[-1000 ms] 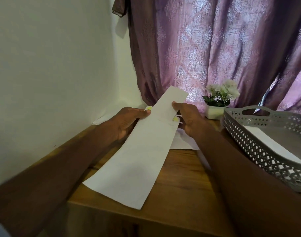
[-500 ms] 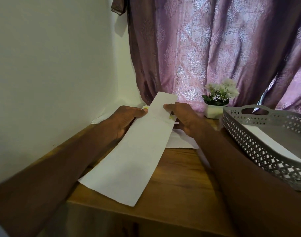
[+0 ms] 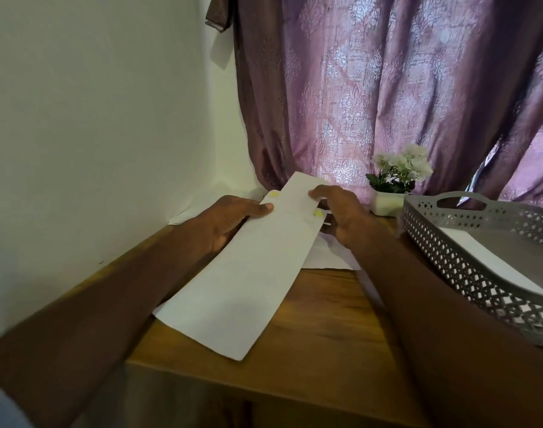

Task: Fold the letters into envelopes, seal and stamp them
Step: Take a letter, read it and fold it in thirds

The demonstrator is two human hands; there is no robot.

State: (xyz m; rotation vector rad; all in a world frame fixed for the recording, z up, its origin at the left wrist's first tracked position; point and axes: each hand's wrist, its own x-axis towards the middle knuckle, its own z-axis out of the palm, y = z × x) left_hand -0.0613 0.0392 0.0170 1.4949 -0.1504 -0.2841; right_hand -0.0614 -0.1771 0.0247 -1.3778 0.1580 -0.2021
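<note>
Your left hand (image 3: 230, 219) and right hand (image 3: 341, 211) each pinch far end of long white letter (image 3: 251, 273), left of grey tray (image 3: 467, 242)

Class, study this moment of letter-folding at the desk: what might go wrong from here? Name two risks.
1. The long white paper letter is pinched only at its far end by the left hand and right hand; it may fold crookedly.
2. Its near corner overhangs the brown wooden desk edge, so it could slide off if released.
</note>
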